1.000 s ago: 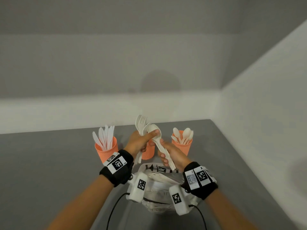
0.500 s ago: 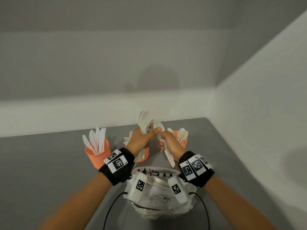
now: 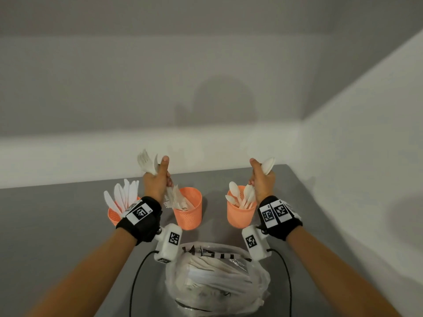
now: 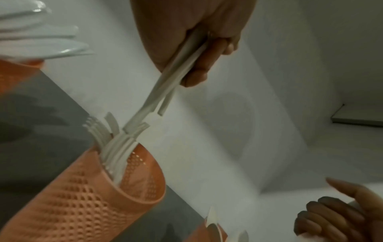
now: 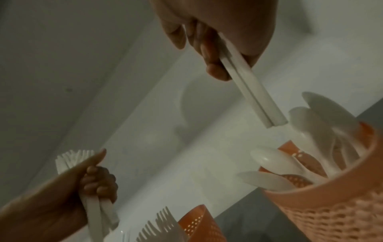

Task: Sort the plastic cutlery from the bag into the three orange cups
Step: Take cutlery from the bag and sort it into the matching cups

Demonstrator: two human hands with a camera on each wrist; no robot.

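Three orange cups stand in a row on the grey table: the left cup [image 3: 113, 215] holds knives, the middle cup [image 3: 189, 211] holds forks, the right cup [image 3: 239, 215] holds spoons. My left hand [image 3: 158, 179] grips a small bunch of white forks [image 3: 144, 160], heads up, above the middle cup; their handles [image 4: 165, 91] hang over that cup [image 4: 82, 196]. My right hand [image 3: 263, 179] grips white spoons [image 3: 268, 165], their handles [image 5: 248, 91] hanging just above the spoon cup [image 5: 331, 204]. The clear bag [image 3: 217, 284] of cutlery lies in front of me.
White walls close the table at the back and on the right. The cups stand between the bag and the back wall. Black cables [image 3: 135, 280] run from the wrist cameras beside the bag.
My hands were together in front of the middle cup, passing a spoon. They have since parted: the left went left with the forks, the right went right with the spoons.
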